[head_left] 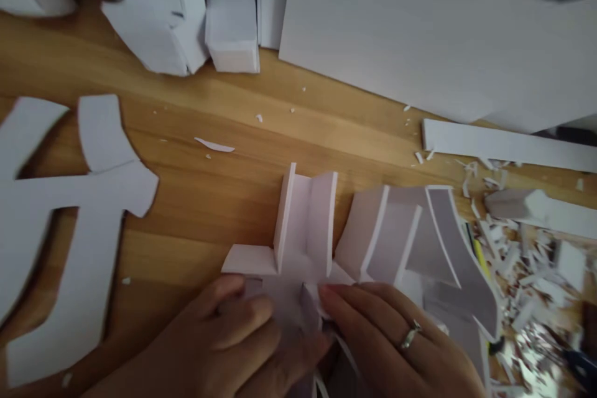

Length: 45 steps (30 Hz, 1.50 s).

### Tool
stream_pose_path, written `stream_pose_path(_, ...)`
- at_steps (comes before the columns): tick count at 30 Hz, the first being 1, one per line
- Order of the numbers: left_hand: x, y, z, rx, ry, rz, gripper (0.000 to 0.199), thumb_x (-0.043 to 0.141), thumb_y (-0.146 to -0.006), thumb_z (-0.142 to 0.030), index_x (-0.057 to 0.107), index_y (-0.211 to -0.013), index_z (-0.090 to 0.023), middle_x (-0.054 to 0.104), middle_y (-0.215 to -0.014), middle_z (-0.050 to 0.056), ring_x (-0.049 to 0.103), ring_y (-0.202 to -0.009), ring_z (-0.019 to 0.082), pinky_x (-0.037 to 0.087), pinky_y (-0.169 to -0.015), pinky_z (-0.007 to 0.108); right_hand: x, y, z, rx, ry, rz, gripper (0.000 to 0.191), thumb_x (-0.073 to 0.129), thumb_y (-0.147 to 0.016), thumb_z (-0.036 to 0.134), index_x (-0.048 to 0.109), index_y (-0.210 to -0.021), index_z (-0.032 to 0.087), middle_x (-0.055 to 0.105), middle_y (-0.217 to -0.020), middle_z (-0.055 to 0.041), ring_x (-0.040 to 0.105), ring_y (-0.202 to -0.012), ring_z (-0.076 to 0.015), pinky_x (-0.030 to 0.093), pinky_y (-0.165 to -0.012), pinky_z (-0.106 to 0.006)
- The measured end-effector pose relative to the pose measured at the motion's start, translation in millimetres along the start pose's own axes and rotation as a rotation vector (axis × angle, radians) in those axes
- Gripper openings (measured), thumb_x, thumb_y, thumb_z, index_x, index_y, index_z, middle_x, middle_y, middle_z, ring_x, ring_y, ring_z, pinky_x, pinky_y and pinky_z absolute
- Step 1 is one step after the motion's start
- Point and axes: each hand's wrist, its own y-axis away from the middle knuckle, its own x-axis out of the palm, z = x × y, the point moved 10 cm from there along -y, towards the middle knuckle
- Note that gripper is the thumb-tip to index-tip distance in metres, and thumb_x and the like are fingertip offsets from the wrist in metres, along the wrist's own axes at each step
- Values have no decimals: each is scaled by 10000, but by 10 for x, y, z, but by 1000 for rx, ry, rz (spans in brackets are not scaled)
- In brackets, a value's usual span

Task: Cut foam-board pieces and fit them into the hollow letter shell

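Observation:
A white foam-board piece [293, 224] with upright side walls forms a branching channel at the bottom middle. My left hand [233, 342] grips its left side, fingers curled over the edge. My right hand [396, 336], a ring on one finger, closes on a small upright foam-board strip [310, 305] at the channel's inner junction. Fingertips of both hands nearly meet there, and the thumbs are partly hidden. Just right of the piece stands a second walled foam-board form [396, 224] with curved sides, partly behind my right hand.
Flat cut foam-board shapes [88, 189] lie at left. Along the back are a white block [232, 18], folded pieces [153, 18] and a large white sheet [373, 18]. A long strip [504, 143] and a heap of offcuts [527, 267] lie at right, with a dark-handled tool [581, 367].

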Motion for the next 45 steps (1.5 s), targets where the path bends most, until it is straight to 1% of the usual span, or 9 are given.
stream_pose_path(8, -45, -104, -15, 8, 82, 192, 465, 503, -915, -276, 561, -1373, -225, 724, -907, 32, 578, -864, 240, 353, -900, 475, -50, -39, 76, -20, -124, -138, 236, 448, -1003, 97, 681, -1028, 125, 738, -904, -75, 676, -828, -193, 595, -707, -315)
stream_pose_path(14, -34, -71, -45, 99, 50, 162, 481, 500, -912, -270, 558, -1383, -189, 719, -946, 66, 548, -920, 260, 347, -897, 485, -42, -52, 73, -81, -80, -194, 234, 472, -977, 61, 686, -933, 144, 721, -823, -69, 664, -786, -185, 549, -693, -296)
stream_pose_path(26, -90, -63, -75, 116, -23, 119, 483, 541, -888, -272, 596, -1364, -210, 721, -895, 55, 562, -926, 243, 380, -914, 470, 52, -66, 33, -91, -6, -178, 188, 587, -915, 41, 717, -854, 163, 713, -785, -56, 661, -764, -166, 504, -685, -254)
stream_pose_path(30, -134, -81, -116, 130, -41, 114, 494, 539, -890, -272, 589, -1379, -227, 707, -871, 51, 578, -912, 242, 413, -877, 457, -85, 9, 51, -71, -3, -207, 258, 599, -846, -26, 742, -933, 169, 746, -842, -61, 705, -804, -181, 538, -708, -264)
stream_pose_path(34, -182, -101, -179, 179, -74, 81, 510, 519, -883, -222, 573, -1391, -217, 702, -847, 40, 604, -907, 233, 449, -865, 452, -486, 528, 102, 29, 4, -378, 297, 537, -918, 34, 697, -1128, 170, 756, -1028, -100, 717, -928, -205, 572, -785, -319)
stream_pose_path(36, -235, -103, -218, 204, -70, 29, 483, 528, -870, -212, 604, -1348, -208, 702, -885, 51, 621, -889, 226, 478, -847, 449, -707, 1019, 160, 80, 31, -599, 220, 524, -971, 129, 675, -1121, 185, 755, -974, -68, 717, -896, -185, 579, -780, -307)
stream_pose_path(38, -318, -106, -255, 206, -56, -38, 414, 558, -871, -220, 643, -1276, -214, 693, -920, 61, 632, -874, 220, 509, -818, 436, -740, 1555, 179, 172, 68, -771, 175, 553, -967, 180, 657, -1105, 204, 742, -956, -50, 718, -874, -172, 579, -774, -287)
stream_pose_path(41, -490, -147, -298, 140, -51, -125, 302, 581, -908, -187, 659, -1196, -230, 683, -948, 60, 638, -893, 213, 540, -797, 401, -457, 2239, 129, 360, 130, -881, 195, 580, -963, 322, 657, -1110, 218, 737, -952, -64, 721, -879, -210, 591, -763, -327)
stream_pose_path(45, -657, -344, -368, 42, -95, -127, 190, 569, -943, -155, 697, -1068, -221, 687, -935, 43, 628, -903, 202, 528, -787, 366, 45, 2724, -25, 551, 84, -871, 243, 630, -934, 362, 667, -1153, 264, 743, -1014, -92, 727, -892, -258, 582, -711, -380)
